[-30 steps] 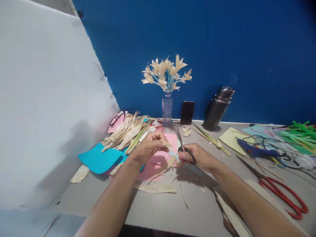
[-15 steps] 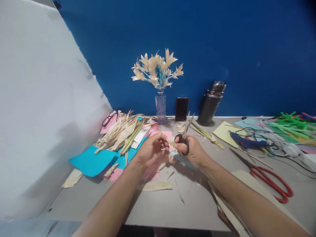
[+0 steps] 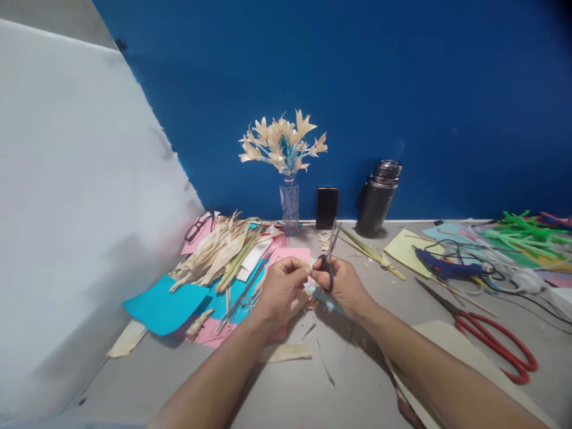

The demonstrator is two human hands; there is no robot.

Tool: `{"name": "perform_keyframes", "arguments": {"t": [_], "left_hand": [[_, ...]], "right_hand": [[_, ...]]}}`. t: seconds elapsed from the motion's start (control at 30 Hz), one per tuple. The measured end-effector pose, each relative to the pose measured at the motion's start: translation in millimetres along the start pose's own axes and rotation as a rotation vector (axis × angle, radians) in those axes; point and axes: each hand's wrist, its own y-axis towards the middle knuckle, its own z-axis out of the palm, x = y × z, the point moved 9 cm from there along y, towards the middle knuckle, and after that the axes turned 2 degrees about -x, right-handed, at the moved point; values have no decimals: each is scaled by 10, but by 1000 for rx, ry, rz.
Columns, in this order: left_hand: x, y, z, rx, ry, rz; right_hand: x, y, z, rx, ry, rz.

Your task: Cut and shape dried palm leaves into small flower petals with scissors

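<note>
Pale husk (image 3: 305,266) is apparently being shaped, pinched between the nearly closed left hand (image 3: 286,289) and right hand (image 3: 343,281); scissors (image 3: 330,252), right-held, should be turned for cutting.

Markings: none legible. From my position at the bench (image 3: 290,390), I can read no text, brand, number or sign. The clear bottle (image 3: 290,208) carries a small pinkish mark on its side, too small for me to decipher. The surface of the dark flask (image 3: 376,205) is too blurred for me to discern lettering.
</note>
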Motion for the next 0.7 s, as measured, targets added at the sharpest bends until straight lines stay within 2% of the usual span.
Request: {"name": "perform_keyframes", "arguments": {"t": [0.2,0.33,0.5,0.7], "left_hand": [[63,32,34,-24,32,46],[-1,25,-38,-85,27,97],[-242,-16,-147,-150,208,290],[-309,2,-202,-208,158,343]], "right_hand": [[-21,8,1,-21,105,-5],[-33,-19,116,89,60,36],[-39,-77,222,200,-43,57],[-138,-117,287,316,-79,80]]}}
